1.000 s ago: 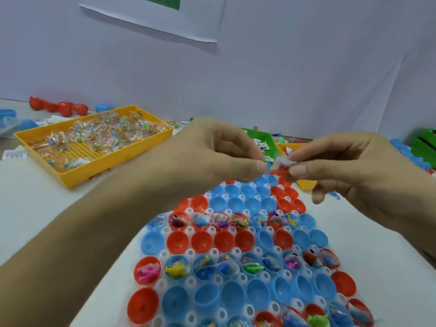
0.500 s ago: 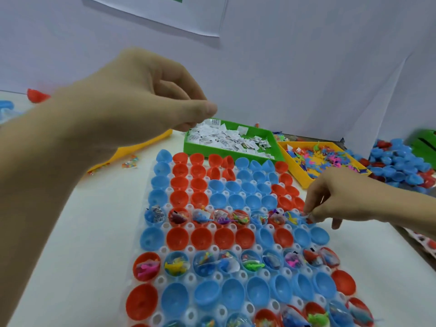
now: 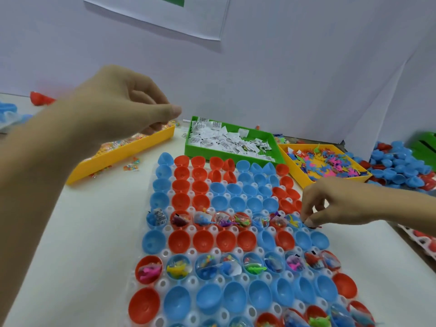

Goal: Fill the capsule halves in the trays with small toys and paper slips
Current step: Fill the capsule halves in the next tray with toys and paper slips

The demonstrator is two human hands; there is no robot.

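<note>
A white capsule tray (image 3: 213, 229) holds rows of red and blue capsule halves. Two rows across it contain small toys and paper slips (image 3: 223, 219); the rows between them are bare. My right hand (image 3: 342, 204) reaches in from the right, its fingertips pinched on a small dark red toy (image 3: 312, 226) at the right end of the upper filled row. My left hand (image 3: 122, 109) hovers over the far end of the left yellow tray (image 3: 118, 159), fingers curled shut with nothing visible in them.
A green tray (image 3: 188, 143) of paper slips (image 3: 226, 139) stands behind the capsule tray. To its right, a yellow tray (image 3: 293, 172) holds colourful toys (image 3: 330, 161). Loose red and blue capsule halves (image 3: 396, 166) are piled at far right. A few packets (image 3: 132, 165) lie spilled beside the left yellow tray.
My hands were together over the tray on one small item. They parted: the left rose to the left yellow tray, the right dropped to the upper filled row's right end.
</note>
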